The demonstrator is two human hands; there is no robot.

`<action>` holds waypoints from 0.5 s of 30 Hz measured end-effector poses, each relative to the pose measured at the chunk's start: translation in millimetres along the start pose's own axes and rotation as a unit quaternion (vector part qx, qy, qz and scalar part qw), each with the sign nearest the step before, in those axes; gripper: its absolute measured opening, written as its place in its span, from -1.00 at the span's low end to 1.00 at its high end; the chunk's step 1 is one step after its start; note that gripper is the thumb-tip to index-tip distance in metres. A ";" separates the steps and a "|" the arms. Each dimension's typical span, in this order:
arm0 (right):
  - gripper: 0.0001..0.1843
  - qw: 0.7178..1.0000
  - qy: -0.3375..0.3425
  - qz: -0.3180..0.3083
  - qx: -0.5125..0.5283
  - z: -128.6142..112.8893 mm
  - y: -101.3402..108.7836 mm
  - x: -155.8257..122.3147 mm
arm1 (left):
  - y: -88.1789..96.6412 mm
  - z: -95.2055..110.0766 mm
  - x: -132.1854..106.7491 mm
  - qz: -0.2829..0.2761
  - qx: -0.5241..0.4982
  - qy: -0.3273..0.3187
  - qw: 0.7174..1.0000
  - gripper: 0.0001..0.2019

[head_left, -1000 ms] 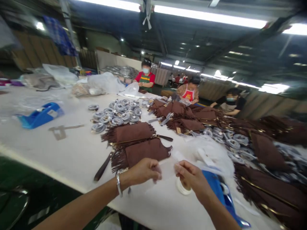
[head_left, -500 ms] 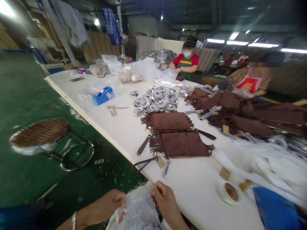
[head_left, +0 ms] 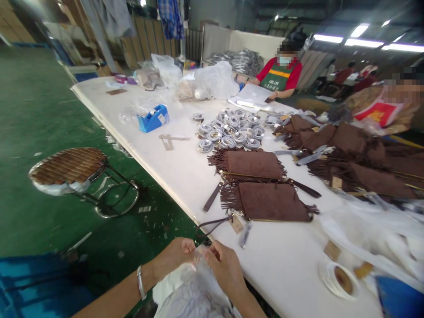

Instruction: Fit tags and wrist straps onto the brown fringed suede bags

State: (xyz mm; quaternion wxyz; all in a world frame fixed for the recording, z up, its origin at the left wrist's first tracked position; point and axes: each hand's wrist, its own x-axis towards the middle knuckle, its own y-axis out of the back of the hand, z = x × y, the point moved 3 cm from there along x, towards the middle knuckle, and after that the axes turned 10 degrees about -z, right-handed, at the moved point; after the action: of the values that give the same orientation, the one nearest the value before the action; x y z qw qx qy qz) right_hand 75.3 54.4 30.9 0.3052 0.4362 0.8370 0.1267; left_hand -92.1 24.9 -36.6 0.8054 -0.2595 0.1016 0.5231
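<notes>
Pinched between my left hand (head_left: 181, 252) and my right hand (head_left: 223, 267) is the upper edge of a thin clear plastic bag (head_left: 199, 255), held low in front of me by the table's edge. The bag's lower part blends with pale patterned material, so its extent is unclear. Both hands have bent fingers and sit close together. Beyond them on the table lies a brown fringed clutch bag (head_left: 273, 201), with a dark wrist strap and a tan tag (head_left: 236, 224). A second brown fringed clutch (head_left: 253, 164) lies just behind it.
Coiled grey straps (head_left: 232, 128) form a pile mid-table. A blue tape dispenser (head_left: 153, 118) stands left, brown clutches (head_left: 354, 141) are heaped right. A tape roll (head_left: 338, 279) lies near right. A round stool (head_left: 68, 170) stands on the floor. Two co-workers are at the far side.
My hands have drawn closer together and slightly up with the plastic bag's edge. The view has turned left, and the far co-worker now holds a flat whitish sheet or bag.
</notes>
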 end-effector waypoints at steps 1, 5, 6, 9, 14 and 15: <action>-0.66 1.000 0.007 -0.008 -0.004 -0.7 0.4 1.6 | 2.5 -1.9 -1.5 -0.001 -0.002 0.003 1.000 -0.57; -0.72 0.998 0.035 -0.043 0.043 -1.4 -2.0 8.2 | 9.3 2.0 -9.3 0.009 -0.009 -0.006 1.000 -0.55; -0.72 0.997 0.034 -0.048 0.056 -0.1 -3.1 9.9 | 9.9 4.7 -11.1 0.012 -0.012 -0.009 1.000 -0.56; -0.72 0.993 0.014 -0.056 0.099 7.0 -6.0 14.4 | 9.7 9.2 -15.5 0.010 -0.039 -0.010 0.999 -0.54; -0.69 0.988 -0.005 -0.057 0.142 13.2 -9.8 16.0 | 12.1 -1.3 -20.0 0.025 -0.015 0.013 1.000 -0.52; -0.67 0.990 -0.006 -0.052 0.133 12.6 -10.3 15.6 | 12.8 -3.1 -21.3 0.027 -0.008 0.013 1.000 -0.52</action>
State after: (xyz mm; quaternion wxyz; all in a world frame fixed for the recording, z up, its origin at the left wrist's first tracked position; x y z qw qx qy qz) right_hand 69.6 60.3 9.8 0.2558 0.4293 0.8662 -0.0049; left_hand -112.5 10.5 -33.9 0.7874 -0.2699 0.1145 0.5422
